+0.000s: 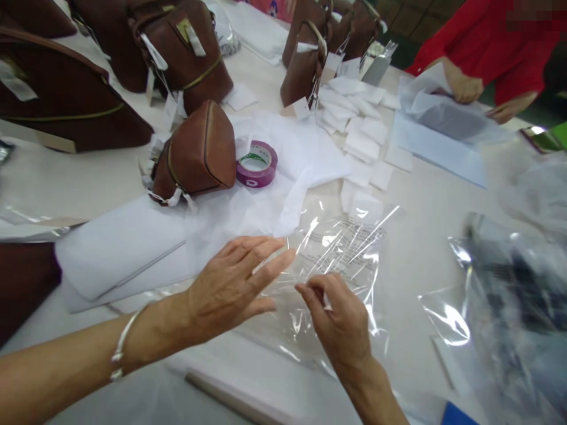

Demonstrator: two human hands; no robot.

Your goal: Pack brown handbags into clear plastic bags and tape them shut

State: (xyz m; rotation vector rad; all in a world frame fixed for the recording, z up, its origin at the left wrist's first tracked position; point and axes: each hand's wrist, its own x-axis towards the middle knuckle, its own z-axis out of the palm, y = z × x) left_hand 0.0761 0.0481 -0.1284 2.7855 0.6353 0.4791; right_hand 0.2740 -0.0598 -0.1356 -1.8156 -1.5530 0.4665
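The clear, printed plastic bag lies on the white table beneath the right hand, its narrowed fingers gripping film or nothing, I cannot tell, while the left hand, fingers loosely extended, hovers by the bag's left side.

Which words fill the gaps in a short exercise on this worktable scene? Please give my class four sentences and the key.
1. The tape roll beside the small brown bag is ____ outside.
2. The bracelet circles the person's ____ wrist.
3. Under the right hand, the printed plastic is see-____.
4. The co-worker's sleeve is ____.

Missing words: purple; left; through; red.
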